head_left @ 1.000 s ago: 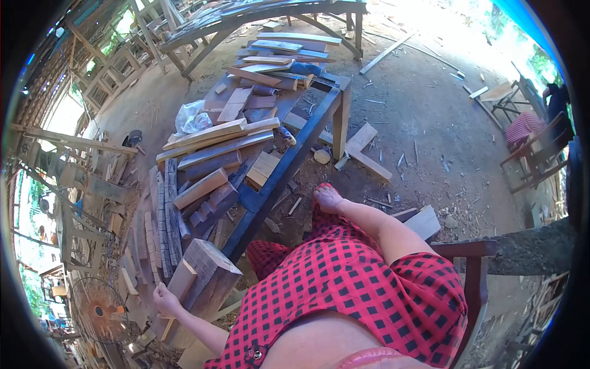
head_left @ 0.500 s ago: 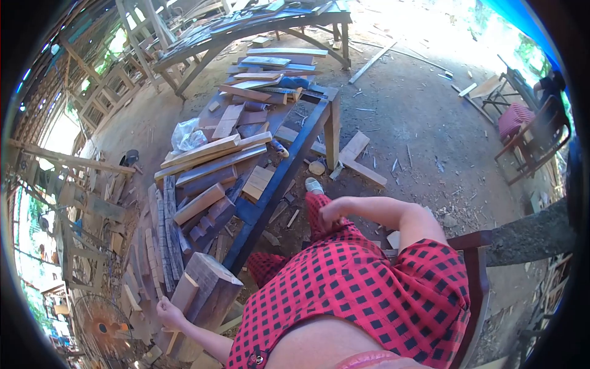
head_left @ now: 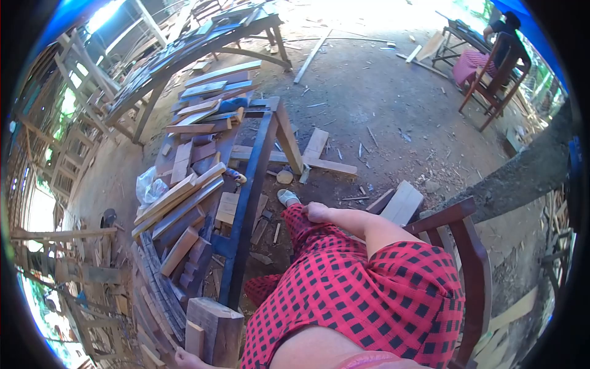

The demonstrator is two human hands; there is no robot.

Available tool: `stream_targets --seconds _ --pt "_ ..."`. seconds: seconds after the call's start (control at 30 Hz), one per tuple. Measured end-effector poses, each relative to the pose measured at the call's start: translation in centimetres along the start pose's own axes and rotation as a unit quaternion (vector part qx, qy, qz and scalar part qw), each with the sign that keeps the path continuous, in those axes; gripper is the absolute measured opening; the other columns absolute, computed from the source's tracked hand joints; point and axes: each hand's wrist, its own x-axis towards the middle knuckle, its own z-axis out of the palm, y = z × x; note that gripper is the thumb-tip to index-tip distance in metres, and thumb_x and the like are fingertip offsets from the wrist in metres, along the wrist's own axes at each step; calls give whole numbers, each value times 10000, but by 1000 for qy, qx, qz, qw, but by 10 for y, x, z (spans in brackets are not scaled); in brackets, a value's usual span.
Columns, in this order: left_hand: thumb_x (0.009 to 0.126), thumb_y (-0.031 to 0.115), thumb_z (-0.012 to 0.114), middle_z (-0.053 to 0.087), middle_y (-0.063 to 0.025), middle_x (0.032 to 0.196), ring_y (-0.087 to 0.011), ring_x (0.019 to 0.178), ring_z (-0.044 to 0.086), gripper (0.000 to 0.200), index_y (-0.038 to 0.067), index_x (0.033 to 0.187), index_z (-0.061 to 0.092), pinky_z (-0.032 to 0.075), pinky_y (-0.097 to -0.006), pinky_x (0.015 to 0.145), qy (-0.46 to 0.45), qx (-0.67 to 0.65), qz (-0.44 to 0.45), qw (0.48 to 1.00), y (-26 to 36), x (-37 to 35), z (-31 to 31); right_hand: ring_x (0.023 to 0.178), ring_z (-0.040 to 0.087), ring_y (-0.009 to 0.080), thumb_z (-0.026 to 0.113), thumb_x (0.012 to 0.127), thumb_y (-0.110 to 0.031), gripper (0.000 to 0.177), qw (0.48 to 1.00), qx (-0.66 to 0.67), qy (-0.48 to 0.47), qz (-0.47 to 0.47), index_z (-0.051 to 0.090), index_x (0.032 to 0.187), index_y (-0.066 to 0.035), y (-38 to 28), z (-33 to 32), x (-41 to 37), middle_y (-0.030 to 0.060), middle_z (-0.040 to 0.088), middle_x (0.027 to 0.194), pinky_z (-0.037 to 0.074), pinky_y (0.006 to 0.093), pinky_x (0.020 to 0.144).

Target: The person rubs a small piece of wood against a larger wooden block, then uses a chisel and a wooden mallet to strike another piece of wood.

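Note:
At the lower left edge of the view is my left hand (head_left: 186, 358), only partly seen. Its fingers are drawn together beside a wooden block (head_left: 194, 339) that leans on a thick timber block (head_left: 215, 320). What the fingertips hold, if anything, cannot be made out. My right hand (head_left: 316, 212) is over my leg, against the red and black checked cloth (head_left: 344, 270). The fingers curl inward, and their undersides are hidden. Long grey wood strips (head_left: 161, 286) lie close to my left hand.
A dark table frame (head_left: 249, 209) bears planks (head_left: 178, 200) and a plastic bag (head_left: 149, 187). Behind stands another wood-covered table (head_left: 166, 74). Offcuts (head_left: 316, 157) lie on the ground. A wooden chair (head_left: 470, 270) is beside me; a person (head_left: 504, 31) sits far right.
The view has turned right, so the table and planks appear farther left and the seated person shows more fully. My left hand has dropped towards the bottom edge; my right hand stays over my leg.

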Motion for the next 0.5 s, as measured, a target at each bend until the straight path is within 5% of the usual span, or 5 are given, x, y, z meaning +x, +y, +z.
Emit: stream_targets --seconds 0.27,0.5 --pt "903 375 554 670 -107 1130 -300 925 657 421 34 1122 665 487 -408 779 -24 -99 82 991 51 -11 6 1092 604 342 558 749 -112 386 998 -22 16 63 693 1109 -150 11 8 4 173 645 1147 487 428 909" --pt "902 354 554 665 -113 1134 -297 914 660 416 19 1125 658 493 -386 761 -46 -184 143 971 97 -40 -2 950 663 338 570 742 -146 263 985 -131 104 -33 721 930 -41 2 -5 -8 203 687 951 516 439 827"
